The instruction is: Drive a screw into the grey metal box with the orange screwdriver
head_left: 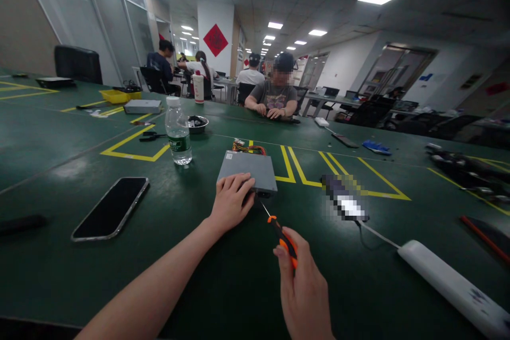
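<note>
A flat grey metal box [249, 171] lies on the green table [239, 276] in front of me. My left hand [232, 203] rests on its near left corner, fingers curled over the edge. My right hand [303, 287] is closed round the handle of an orange and black screwdriver [281, 235]. The screwdriver's thin tip points at the near side of the box, close to it. Red and orange wires [249, 147] show behind the box.
A black phone [111, 207] lies at the left and a water bottle [178, 131] stands behind it. A white power strip [450, 284] with a cable lies at the right. A person sits across the table [274, 96]; others sit further back. Yellow tape lines mark the table.
</note>
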{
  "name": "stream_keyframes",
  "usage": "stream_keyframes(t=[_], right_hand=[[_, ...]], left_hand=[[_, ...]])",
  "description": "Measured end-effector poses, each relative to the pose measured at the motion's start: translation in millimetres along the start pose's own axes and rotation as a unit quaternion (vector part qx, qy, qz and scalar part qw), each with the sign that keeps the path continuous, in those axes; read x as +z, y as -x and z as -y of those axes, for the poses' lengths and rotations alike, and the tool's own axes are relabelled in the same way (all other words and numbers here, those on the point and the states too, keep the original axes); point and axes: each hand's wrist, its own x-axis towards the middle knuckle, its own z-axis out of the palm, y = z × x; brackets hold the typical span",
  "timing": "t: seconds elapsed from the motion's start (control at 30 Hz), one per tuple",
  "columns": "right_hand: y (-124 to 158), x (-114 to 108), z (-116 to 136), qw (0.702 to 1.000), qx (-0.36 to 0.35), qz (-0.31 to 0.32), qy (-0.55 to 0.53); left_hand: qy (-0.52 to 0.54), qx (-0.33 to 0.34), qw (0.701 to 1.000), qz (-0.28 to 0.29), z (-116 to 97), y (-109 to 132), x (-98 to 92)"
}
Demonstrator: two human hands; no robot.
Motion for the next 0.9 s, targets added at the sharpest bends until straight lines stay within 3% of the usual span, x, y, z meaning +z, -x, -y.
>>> stream_keyframes(t=[0.17,0.4,0.57,0.9], right_hand=[[7,5,5,0.999,-0.041,0.012,0.030],[12,-1,-12,0.995,0.078,0.031,-0.045],[22,-2,-21,0.990,0.133,0.003,-0.042],[21,-2,-26,0.985,0.167,0.001,-0.050]], left_hand=[[-0.004,0.002,1.000,0.006,0,0,-1.1],[-0.005,-0.001,1.000,0.009,1,0,0.7],[-0.006,0.000,1.000,0.014,0,0,-0.3],[-0.006,0.003,1.000,0.013,1,1,-0.3]])
